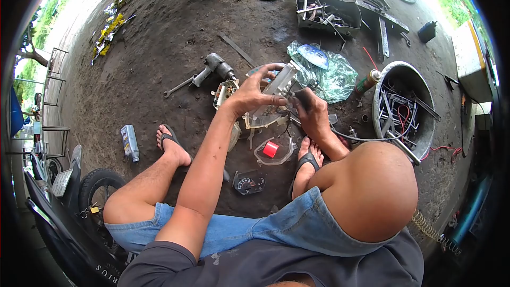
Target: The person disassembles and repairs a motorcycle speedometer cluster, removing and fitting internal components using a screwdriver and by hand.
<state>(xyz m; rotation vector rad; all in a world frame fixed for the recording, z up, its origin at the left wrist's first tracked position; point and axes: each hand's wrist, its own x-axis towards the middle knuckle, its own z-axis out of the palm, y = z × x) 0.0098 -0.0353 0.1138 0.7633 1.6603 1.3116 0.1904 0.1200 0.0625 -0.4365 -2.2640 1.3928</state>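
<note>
My left hand (254, 94) is wrapped around the edge of a pale, partly clear plastic housing (282, 78), which looks like a motorcycle instrument cluster case, held tilted above the ground. Close against its right side, my right hand (313, 112) has its fingers pinched together; what they hold is hidden. Below lie a clear plastic lens frame (287, 155), a red cylindrical piece (271, 149) and a speedometer dial (249, 183) between my feet. Beside my left hand rests another open housing (224, 93) with parts inside.
An impact wrench (215, 70) and a combination wrench (179, 87) lie left. A round metal basin (431, 127) of tools stands right, near a spray can (368, 81) and a plastic bag (340, 77). A metal toolbox (340, 13) sits behind. A motorcycle (58, 218) is at lower left.
</note>
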